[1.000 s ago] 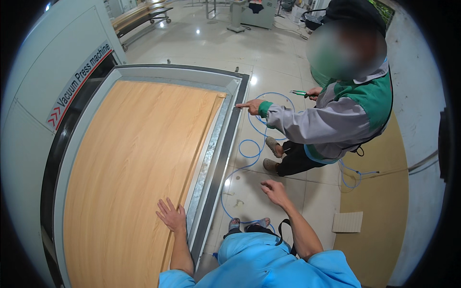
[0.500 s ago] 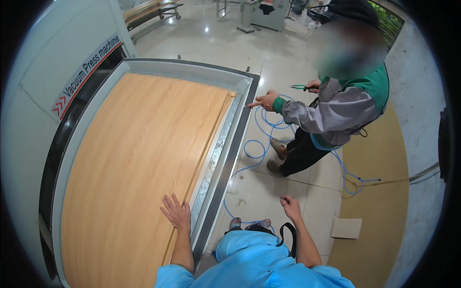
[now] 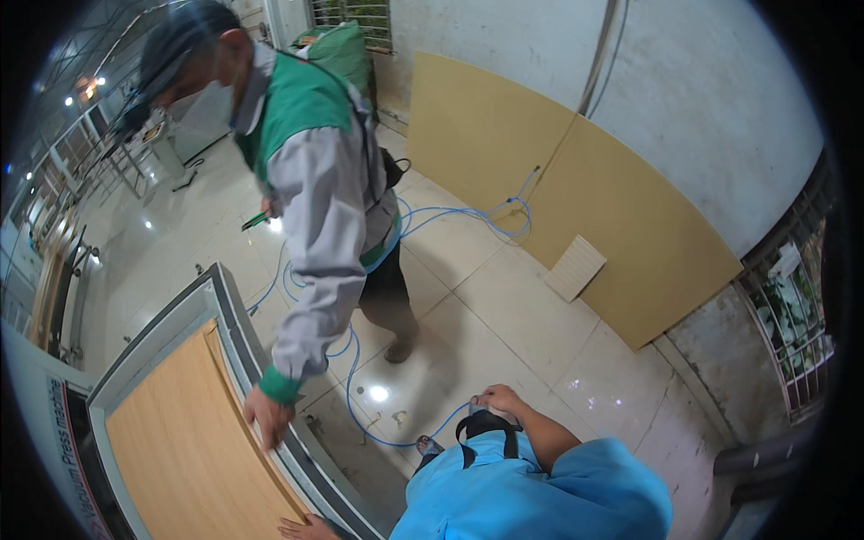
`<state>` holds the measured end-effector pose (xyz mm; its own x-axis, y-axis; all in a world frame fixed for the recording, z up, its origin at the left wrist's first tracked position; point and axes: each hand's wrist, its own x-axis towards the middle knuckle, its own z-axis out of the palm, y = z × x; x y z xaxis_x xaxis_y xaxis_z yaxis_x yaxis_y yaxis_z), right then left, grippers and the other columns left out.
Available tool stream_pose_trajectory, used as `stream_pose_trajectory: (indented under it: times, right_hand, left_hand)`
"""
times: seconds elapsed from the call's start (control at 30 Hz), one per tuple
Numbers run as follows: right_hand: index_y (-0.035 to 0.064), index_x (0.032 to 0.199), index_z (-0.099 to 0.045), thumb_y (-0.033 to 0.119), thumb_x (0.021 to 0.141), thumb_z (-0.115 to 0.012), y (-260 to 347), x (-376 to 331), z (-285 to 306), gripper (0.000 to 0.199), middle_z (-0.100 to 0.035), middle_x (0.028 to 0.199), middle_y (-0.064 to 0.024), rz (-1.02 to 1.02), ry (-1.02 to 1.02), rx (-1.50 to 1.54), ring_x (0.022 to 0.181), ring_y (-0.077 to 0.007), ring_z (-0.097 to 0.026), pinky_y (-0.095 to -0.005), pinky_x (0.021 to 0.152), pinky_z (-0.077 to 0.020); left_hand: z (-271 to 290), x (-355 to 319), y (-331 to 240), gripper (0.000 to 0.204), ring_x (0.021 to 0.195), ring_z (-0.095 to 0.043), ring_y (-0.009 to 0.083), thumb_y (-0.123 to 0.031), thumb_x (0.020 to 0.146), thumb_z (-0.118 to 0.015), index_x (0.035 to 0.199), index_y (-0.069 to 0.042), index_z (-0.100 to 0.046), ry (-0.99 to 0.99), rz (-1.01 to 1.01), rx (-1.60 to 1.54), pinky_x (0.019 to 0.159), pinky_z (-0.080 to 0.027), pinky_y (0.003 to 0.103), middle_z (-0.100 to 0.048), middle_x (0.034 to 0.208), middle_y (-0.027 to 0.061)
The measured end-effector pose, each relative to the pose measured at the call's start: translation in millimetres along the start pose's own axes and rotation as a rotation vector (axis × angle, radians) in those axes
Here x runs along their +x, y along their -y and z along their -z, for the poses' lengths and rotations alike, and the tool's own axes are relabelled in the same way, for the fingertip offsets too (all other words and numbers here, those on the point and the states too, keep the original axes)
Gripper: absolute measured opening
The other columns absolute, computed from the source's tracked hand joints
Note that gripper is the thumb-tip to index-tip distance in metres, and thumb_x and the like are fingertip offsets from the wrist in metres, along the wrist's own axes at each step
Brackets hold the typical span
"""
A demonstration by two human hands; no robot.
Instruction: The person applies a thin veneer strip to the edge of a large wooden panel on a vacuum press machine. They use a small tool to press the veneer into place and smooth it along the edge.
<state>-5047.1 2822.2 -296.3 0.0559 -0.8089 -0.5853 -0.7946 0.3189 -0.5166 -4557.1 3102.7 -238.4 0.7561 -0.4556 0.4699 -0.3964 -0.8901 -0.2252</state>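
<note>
My left hand (image 3: 309, 528) lies with its fingers spread on the right edge of a wood-grain panel (image 3: 184, 432), at the lower picture edge. The panel sits inside a grey metal frame tray (image 3: 236, 346) with a dark rim. My right hand (image 3: 498, 399) hangs in front of my body, above my feet, fingers loosely curled with nothing visible in them. A black strap (image 3: 467, 445) hangs near it. Across the tray corner, a co-worker in a grey and green jacket (image 3: 319, 193) leans over, one hand (image 3: 269, 417) at the panel's edge. The other holds a green-handled tool (image 3: 256, 220).
A blue hose (image 3: 352, 405) loops over the tiled floor (image 3: 486, 324) between the co-worker and my feet. A large tan board (image 3: 549, 171) leans on the right wall, with a small pale piece (image 3: 576, 267) against it. The press machine (image 3: 45, 432) stands left.
My view has swung to the right. The co-worker has come nearer along the tray and reached down to the panel edge. My left hand stays on the panel; my right has moved inward.
</note>
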Motion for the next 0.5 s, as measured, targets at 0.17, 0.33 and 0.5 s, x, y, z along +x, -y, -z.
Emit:
stream_pose_trajectory:
  times: [0.17, 0.33, 0.5]
  right_hand:
    - [0.0029, 0.086, -0.069, 0.026, 0.082, -0.063, -117.4, -28.5, 19.4, 0.024, -0.064, 0.071, -0.0081, -0.419, -0.079, 0.336, 0.056, -0.0174, -0.058, -0.032, 0.053, -0.0479]
    - [0.0051, 0.078, -0.066, 0.023, 0.082, -0.061, -178.1, -54.3, 23.0, 0.019, -0.06, 0.065, -0.0046, -0.56, -0.172, 0.7, 0.054, -0.0174, -0.055, -0.032, 0.048, -0.0451]
    - [0.0041, 0.081, -0.067, 0.025, 0.083, -0.059, -223.4, -35.8, 70.8, 0.023, -0.062, 0.066, -0.006, -0.501, -0.183, 0.699, 0.057, -0.0173, -0.058, -0.032, 0.052, -0.0451]
  left_hand:
    - [34.6, 8.7, -37.0, 0.049, 0.124, -0.047, 0.0319, -0.039, 0.094, -0.047, 0.127, -0.004, -0.052, 0.361, 0.4, -0.518, 0.094, -0.038, 0.059, -0.046, 0.138, 0.0217]
    - [74.0, -15.4, -126.2, 0.046, 0.121, -0.048, 0.0317, -0.038, 0.093, -0.048, 0.126, -0.005, -0.052, 0.267, 0.195, -0.697, 0.091, -0.039, 0.059, -0.047, 0.134, 0.0208]
    - [108.3, -91.9, -240.2, 0.043, 0.117, -0.049, 0.0314, -0.036, 0.092, -0.049, 0.124, -0.007, -0.053, 0.531, -0.053, -0.834, 0.089, -0.04, 0.059, -0.049, 0.131, 0.0198]
